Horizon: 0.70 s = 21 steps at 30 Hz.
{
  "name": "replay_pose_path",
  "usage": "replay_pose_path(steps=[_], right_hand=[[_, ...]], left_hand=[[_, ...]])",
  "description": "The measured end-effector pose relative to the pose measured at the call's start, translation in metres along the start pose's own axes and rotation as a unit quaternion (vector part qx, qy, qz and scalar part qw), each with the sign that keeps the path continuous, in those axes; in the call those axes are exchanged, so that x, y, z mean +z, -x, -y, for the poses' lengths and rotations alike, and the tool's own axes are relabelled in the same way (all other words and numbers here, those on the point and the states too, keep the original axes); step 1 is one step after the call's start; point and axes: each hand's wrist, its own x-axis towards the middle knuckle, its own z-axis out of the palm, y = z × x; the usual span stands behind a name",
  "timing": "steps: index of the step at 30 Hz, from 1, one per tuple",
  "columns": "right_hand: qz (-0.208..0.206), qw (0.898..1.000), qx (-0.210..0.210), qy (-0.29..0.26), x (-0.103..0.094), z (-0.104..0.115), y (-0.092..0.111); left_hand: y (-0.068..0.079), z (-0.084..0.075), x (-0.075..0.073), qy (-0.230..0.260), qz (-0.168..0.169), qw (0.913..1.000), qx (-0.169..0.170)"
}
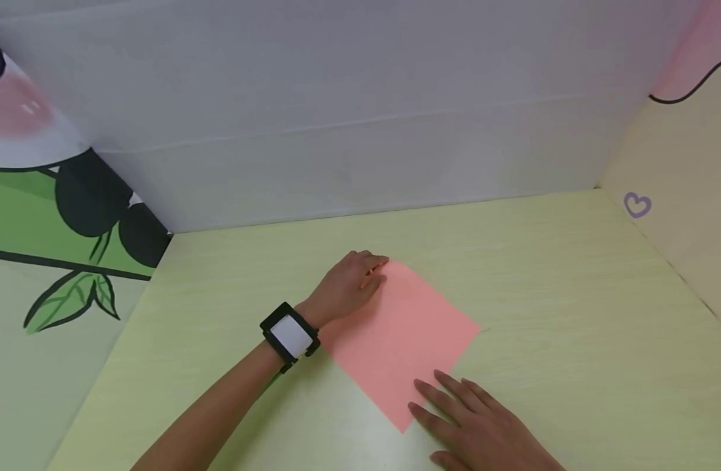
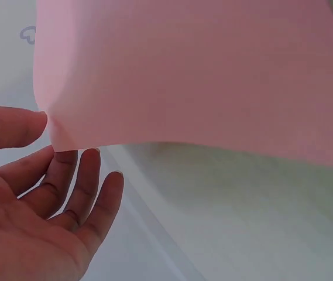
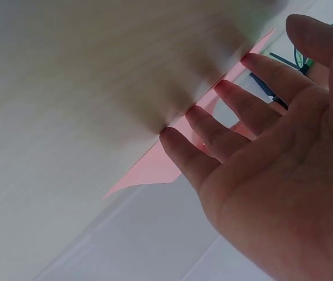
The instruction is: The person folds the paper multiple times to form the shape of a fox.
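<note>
A square pink sheet of paper [image 1: 404, 327] lies on the table, turned so its corners point toward and away from me. At its far corner my left hand [image 1: 345, 284] pinches the paper between thumb and fingers. The left wrist view shows that corner of the paper [image 2: 195, 76] raised off the surface, with the left thumb [image 2: 20, 124] against it. My right hand [image 1: 484, 425] is at the near right edge, its fingers spread and fairly straight. In the right wrist view, the right fingertips [image 3: 167, 133] touch along the edge of the paper [image 3: 148, 167].
The pale wooden table [image 1: 572, 294] spreads around the paper. A grey-white wall [image 1: 360, 170] closes off the back. Painted side panels stand left and right, the right one carrying a small purple heart [image 1: 637, 205]. A black strap device [image 1: 290, 335] sits on the left wrist.
</note>
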Motion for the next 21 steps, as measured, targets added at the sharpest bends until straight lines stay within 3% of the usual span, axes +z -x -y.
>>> replay_pose_path(steps=[9, 14, 21], right_hand=[[0.016, 1.000, -0.002, 0.003, -0.001, 0.002, 0.001], [0.021, 1.000, 0.003, -0.014, -0.002, 0.001, 0.001], [0.004, 0.999, 0.006, -0.031, -0.003, 0.000, 0.001]], left_hand=[[0.001, -0.005, -0.003, 0.035, -0.048, 0.9981, -0.019], [0.004, -0.008, -0.008, 0.037, -0.049, 0.9978, -0.025], [0.019, -0.022, -0.020, -0.002, -0.046, 0.9989, 0.001]])
